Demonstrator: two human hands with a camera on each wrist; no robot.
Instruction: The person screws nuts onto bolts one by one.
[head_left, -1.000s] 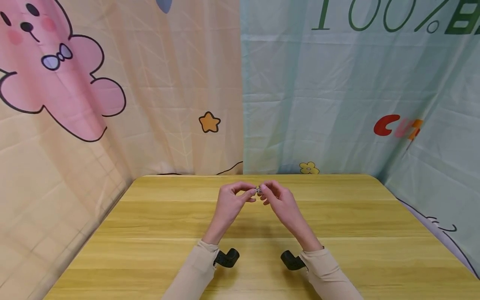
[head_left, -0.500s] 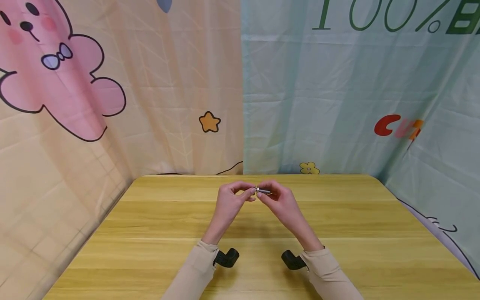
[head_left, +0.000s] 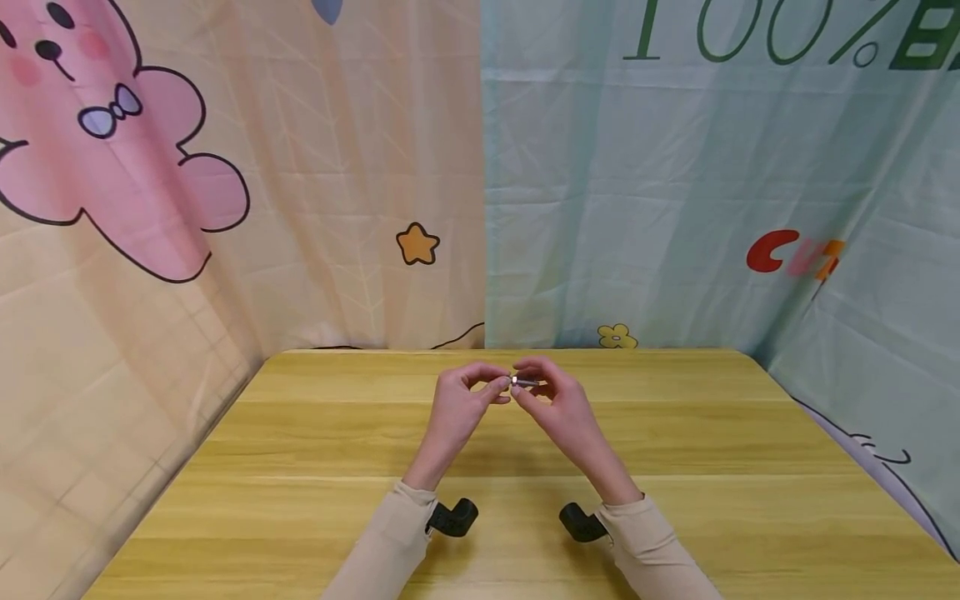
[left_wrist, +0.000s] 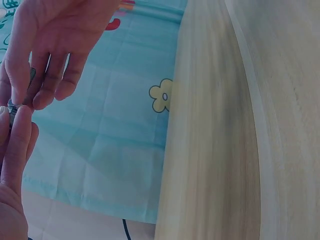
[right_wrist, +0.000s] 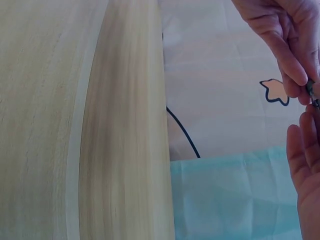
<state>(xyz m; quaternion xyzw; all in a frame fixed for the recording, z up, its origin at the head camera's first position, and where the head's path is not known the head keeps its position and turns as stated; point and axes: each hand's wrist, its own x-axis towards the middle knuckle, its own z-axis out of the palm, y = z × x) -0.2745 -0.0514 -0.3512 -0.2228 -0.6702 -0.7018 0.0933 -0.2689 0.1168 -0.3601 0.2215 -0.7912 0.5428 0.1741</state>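
In the head view a small silvery metal bolt (head_left: 527,382) lies across the gap between both hands, above the table. My left hand (head_left: 461,408) pinches its left end between thumb and fingertips, hiding that end. A thicker, nut-like part shows at these fingertips. My right hand (head_left: 562,412) has its thumb at this part and its index finger arched above, the shank pointing toward the palm. The left wrist view shows the fingertips of both hands meeting at the metal (left_wrist: 13,106). At the right edge of the right wrist view only a dark bit of the bolt (right_wrist: 310,86) shows.
A wooden table (head_left: 315,467) spreads under the forearms. Printed curtains (head_left: 600,192) hang behind its far edge and along both sides. Black wrist mounts (head_left: 456,517) stick inward from both sleeves.
My right fingers have shifted on the metal, so the bolt's shank, hidden at first, now shows. Its index finger has lifted slightly since half a second ago. My left hand keeps its pinch.
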